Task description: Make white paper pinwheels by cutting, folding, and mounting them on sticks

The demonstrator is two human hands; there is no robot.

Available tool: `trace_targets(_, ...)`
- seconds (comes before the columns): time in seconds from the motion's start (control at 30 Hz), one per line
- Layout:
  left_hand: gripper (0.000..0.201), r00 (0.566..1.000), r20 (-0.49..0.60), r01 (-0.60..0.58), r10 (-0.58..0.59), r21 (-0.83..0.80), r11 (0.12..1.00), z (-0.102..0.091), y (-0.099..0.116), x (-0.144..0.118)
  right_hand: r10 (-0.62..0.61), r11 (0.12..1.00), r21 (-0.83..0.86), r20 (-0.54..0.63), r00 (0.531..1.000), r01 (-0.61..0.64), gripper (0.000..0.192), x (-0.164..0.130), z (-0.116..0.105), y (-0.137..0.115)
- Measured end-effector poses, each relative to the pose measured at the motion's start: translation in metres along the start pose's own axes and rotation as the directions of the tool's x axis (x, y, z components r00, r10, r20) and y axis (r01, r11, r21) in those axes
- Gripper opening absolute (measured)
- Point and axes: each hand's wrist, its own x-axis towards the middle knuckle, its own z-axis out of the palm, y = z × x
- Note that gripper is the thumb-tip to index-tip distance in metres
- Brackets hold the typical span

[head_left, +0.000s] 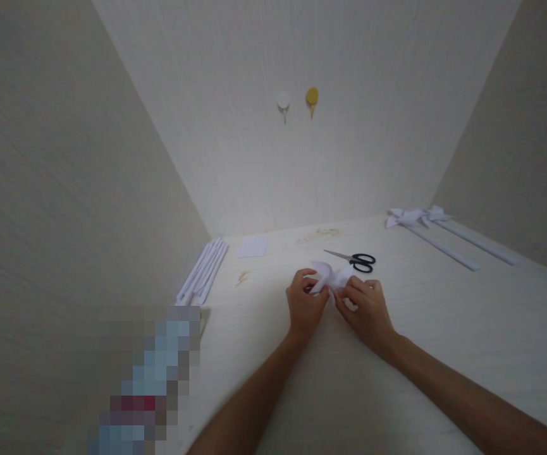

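Both forearms are reaching in from the near edge of the table. Your left hand and right hand are pinching a white paper bow, fingers curled closed on its middle. The bow is sitting just in front of the scissors. Judge it light, soft and easily creased, so keep gripping at the gathered centre, not the loops. Left of the scissors, paper strips are lying; right of them, finished bows with tails.
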Motion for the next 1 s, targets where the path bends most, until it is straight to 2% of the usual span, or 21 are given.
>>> trace_targets(0.23, 0.029, 0.999, 0.017, 0.035, -0.034, -0.058, 0.998, -0.0010, 0.0006, 0.0013, 0.043, 0.999, 0.006, 0.004, 0.999, -0.043, 0.021, 0.0007, 0.0013, 0.0005)
trace_targets(0.57, 0.031, 0.990, 0.054, 0.137, -0.129, -0.164, 0.977, 0.0008, -0.0017, 0.0067, 0.140, 0.987, 0.065, 0.086, 0.986, -0.146, 0.023, 0.0032, 0.0025, 0.0032)
trace_targets(1.0, 0.028, 0.995, 0.036, 0.092, -0.089, -0.114, 0.989, -0.0014, -0.0007, 0.0068, 0.136, 0.979, 0.136, 0.103, 0.985, -0.149, 0.022, 0.0038, 0.0037, 0.0056)
